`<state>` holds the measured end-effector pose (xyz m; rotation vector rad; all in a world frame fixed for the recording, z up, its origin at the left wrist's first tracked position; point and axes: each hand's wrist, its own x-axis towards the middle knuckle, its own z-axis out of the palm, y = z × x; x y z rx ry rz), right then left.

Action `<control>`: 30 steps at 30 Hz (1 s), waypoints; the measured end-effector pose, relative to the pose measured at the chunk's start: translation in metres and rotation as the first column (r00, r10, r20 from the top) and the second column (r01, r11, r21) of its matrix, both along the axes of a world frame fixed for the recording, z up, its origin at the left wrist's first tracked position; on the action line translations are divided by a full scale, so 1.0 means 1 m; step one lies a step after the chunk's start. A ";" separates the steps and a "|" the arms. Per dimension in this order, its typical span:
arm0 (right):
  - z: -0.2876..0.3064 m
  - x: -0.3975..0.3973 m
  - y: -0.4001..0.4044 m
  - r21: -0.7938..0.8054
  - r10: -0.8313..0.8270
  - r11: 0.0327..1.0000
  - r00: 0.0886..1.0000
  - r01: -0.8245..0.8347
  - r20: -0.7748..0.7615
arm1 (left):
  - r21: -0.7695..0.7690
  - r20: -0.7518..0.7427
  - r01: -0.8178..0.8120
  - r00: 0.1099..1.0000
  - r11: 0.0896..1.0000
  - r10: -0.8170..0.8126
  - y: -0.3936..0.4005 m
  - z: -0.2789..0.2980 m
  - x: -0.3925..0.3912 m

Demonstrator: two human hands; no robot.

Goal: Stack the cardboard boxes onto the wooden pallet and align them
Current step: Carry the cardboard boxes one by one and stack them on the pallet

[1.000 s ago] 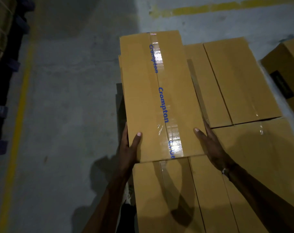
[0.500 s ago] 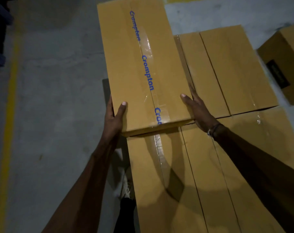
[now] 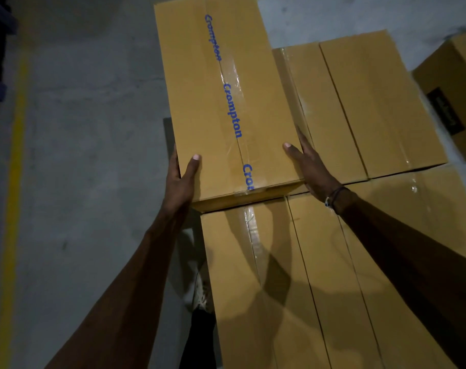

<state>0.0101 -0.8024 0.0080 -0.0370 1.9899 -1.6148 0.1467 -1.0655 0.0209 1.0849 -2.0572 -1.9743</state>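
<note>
Cardboard, tan, long box with a clear tape strip and blue "Crompton" print down its seam: the taped box [image 3: 221, 102] sits at the far left of the stack, lengthwise away from the camera, its near end above the far edge of the near row of boxes [image 3: 293, 275]. Both hands grasp its near end. The left hand [image 3: 180, 179] clasps the near-left corner, thumb on top, fingers down the left side. The right hand [image 3: 310, 166] wraps the near-right corner, thumb on top, fingers running along the right side wall. Whether the box is fully resting or a little lifted at the near end, cannot tell; a dark gap line shows under its near edge. Just right of it lies the far-right pair of boxes [image 3: 359, 107], lower, the held box's right wall close against them. The wooden pallet itself is hidden; a dark sliver at the box's lower left edge may be it, not sure. Beyond the stack: grey concrete floor [image 3: 93, 129], a yellow floor line [image 3: 16, 155] at left, a loose box [image 3: 455, 97] with a black label at far right, a shoe [image 3: 200, 291] near the stack's left edge. Step in hand, as I judge it: placing and squaring this box on the upper layer. Next move likely calls for setting it flat, nudging it so its left and near edges line up with the boxes below, then letting go. It seems to overhang to the left, so a push right may be needed.
</note>
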 end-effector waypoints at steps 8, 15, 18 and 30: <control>0.011 0.003 0.005 0.052 0.041 0.998 0.999 -0.039 -0.030 | -0.125 0.068 0.071 0.996 0.990 -0.063 0.000 0.016 0.007; 0.075 0.035 0.030 0.060 -0.053 0.997 0.999 0.052 0.001 | -0.187 0.032 -0.003 0.999 0.982 0.009 0.035 0.074 0.048; 0.128 0.063 0.054 0.023 -0.057 0.998 0.998 0.058 -0.031 | -0.220 0.010 -0.051 0.998 0.974 0.054 0.060 0.123 0.072; 0.382 0.207 0.202 -0.072 -0.013 0.997 0.995 0.006 -0.100 | -0.277 -0.083 -0.167 0.985 0.946 0.149 0.176 0.380 0.231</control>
